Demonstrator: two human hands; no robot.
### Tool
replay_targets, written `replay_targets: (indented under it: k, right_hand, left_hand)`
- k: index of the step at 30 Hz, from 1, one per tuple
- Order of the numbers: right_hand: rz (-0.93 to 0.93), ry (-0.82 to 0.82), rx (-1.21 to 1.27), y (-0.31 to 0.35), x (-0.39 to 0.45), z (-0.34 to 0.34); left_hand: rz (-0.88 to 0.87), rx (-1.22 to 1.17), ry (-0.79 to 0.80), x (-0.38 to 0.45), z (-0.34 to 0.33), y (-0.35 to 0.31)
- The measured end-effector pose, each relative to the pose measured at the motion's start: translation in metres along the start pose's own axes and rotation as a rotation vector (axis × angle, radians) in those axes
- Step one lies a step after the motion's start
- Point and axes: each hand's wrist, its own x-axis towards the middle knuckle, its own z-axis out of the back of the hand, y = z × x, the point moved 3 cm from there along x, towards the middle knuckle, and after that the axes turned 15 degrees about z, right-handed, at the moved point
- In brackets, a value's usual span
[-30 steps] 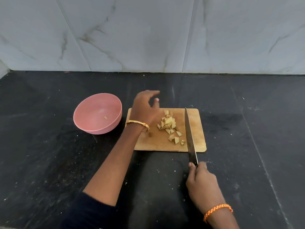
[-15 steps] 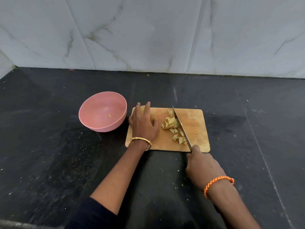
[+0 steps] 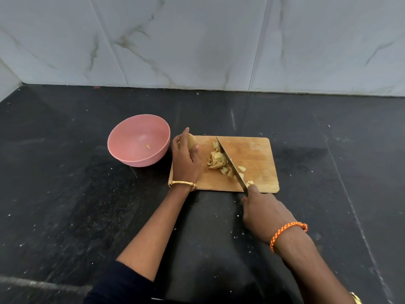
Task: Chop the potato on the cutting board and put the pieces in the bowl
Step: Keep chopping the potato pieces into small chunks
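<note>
On the black desk [image 3: 65,194] a wooden board [image 3: 256,154] lies just right of a pink bowl [image 3: 122,137], the two apart by a narrow gap. The left hand [image 3: 185,163] is over the board's left end, its fingers [image 3: 185,133] and thumb curled round an uncut piece of potato [image 3: 190,141], which it holds at the board's far left corner. The right hand [image 3: 262,212] is at the board's near edge, fingers wrapped round the handle of a knife [image 3: 230,164]; the handle itself is hidden in the grip. The blade runs diagonally across the board, tip toward the far side, and lies against a heap of cut pieces [image 3: 218,160] at the board's middle. Most pieces sit left of the blade, a few to its right and near the hand. One small piece [image 3: 148,146] lies inside the bowl. The left wrist wears a gold bangle [image 3: 183,184], the right an orange braided band [image 3: 287,230]. A marbled tile wall [image 3: 197,40] rises behind the desk.
</note>
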Motion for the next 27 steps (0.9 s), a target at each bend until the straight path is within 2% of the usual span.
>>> replay_targets:
  k: [3,9,12,16,18,21,24,27]
  right_hand:
    - [0.028,-0.051,0.053,0.0,0.002,-0.001]
    - [-0.074,-0.34,0.324,-0.026,-0.015,-0.009]
    - [-0.117,-0.407,0.493,-0.037,-0.027,-0.024]
    - [-0.185,-0.473,0.835,-0.042,-0.029,-0.051]
    - [-0.188,-0.494,0.966,-0.039,-0.024,-0.062]
    - [-0.158,-0.503,1.067,-0.029,-0.014,-0.073]
    - [-0.147,-0.505,1.105,-0.019,-0.002,-0.076]
    - [-0.14,-0.477,1.127,-0.009,0.008,-0.074]
  left_hand:
    - [-0.005,-0.06,-0.004,-0.003,0.002,-0.003]
    - [0.083,-0.362,-0.072,-0.012,0.008,0.005]
    - [0.096,-0.358,-0.101,-0.012,0.009,0.011]
    - [0.049,-0.326,-0.101,-0.026,0.014,0.002]
    - [0.077,-0.307,-0.053,-0.035,0.017,-0.004]
    - [0.138,-0.215,0.176,-0.04,0.022,-0.007]
    - [0.025,-0.011,0.372,-0.042,0.028,-0.008]
    - [-0.075,0.239,0.383,-0.041,0.026,-0.011]
